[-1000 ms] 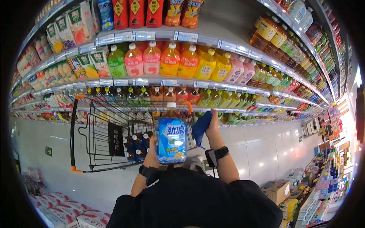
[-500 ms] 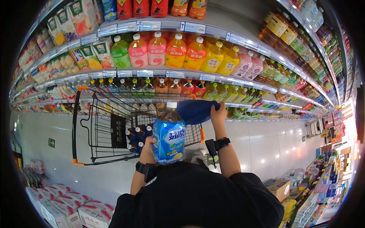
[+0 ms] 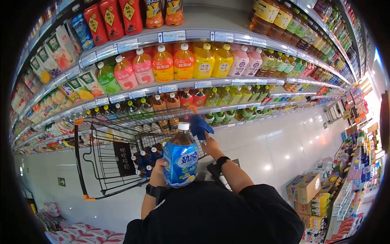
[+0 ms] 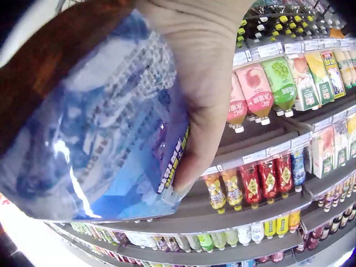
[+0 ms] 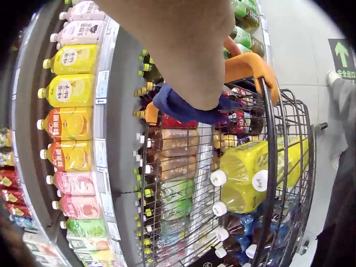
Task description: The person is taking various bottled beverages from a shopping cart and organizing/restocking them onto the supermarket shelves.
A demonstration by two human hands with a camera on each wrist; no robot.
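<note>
My left hand (image 3: 158, 170) grips a large plastic bottle (image 3: 180, 160) by its side, in front of my chest. The bottle stands roughly upright, with a white cap, dark drink and a blue label; the left wrist view shows the thumb along the label. My right hand (image 3: 210, 146) holds a bunched dark blue cloth (image 3: 199, 127) just right of the bottle. In the right wrist view the cloth (image 5: 189, 108) overlaps the cart's orange corner (image 5: 253, 69), and the forearm hides most of that hand.
A black wire shopping cart (image 3: 101, 162) stands at front left, holding several white-capped dark bottles (image 3: 148, 156) and yellow bottles (image 5: 245, 172). Drink shelves (image 3: 170, 87) curve across the front. Cartons (image 3: 304, 188) are stacked at right; wrapped packs (image 3: 87, 234) lie at lower left.
The cloth swung left behind the bottle, spread out, and is now bunched near the cart's corner. My right hand moved left. The bottle stayed in my left hand; the view turned slightly.
</note>
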